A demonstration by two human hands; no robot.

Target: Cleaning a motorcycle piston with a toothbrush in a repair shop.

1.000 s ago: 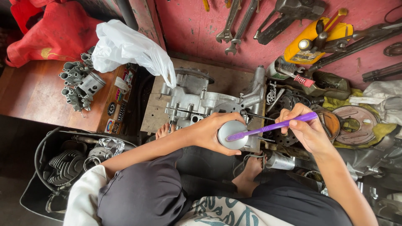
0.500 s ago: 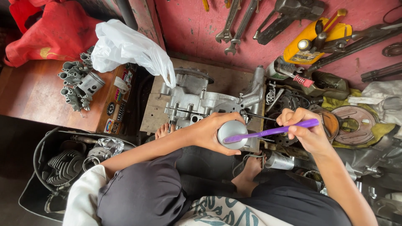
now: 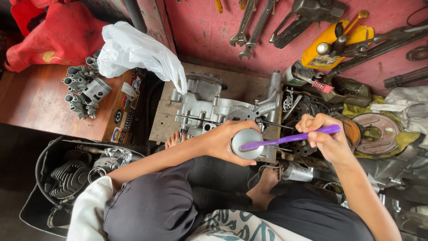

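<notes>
My left hand (image 3: 224, 140) grips a round grey metal piston (image 3: 246, 143), its flat top turned up. My right hand (image 3: 327, 139) holds a purple toothbrush (image 3: 292, 138) by the handle, with the brush head resting on the piston's top. Both hands hover just in front of a grey engine case (image 3: 214, 107) that lies on a wooden board (image 3: 243, 85). My bare feet show beneath the hands.
A white plastic bag (image 3: 133, 51) lies left of the engine case. Spanners (image 3: 249, 24) and a yellow tool (image 3: 332, 42) rest on the red surface behind. Metal engine parts (image 3: 84, 91) sit on a wooden bench at left, a finned cylinder (image 3: 67, 178) below it, a round plate (image 3: 376, 134) at right.
My right hand has shifted slightly, drawing the toothbrush across the piston's top. My left hand keeps the piston in the same place.
</notes>
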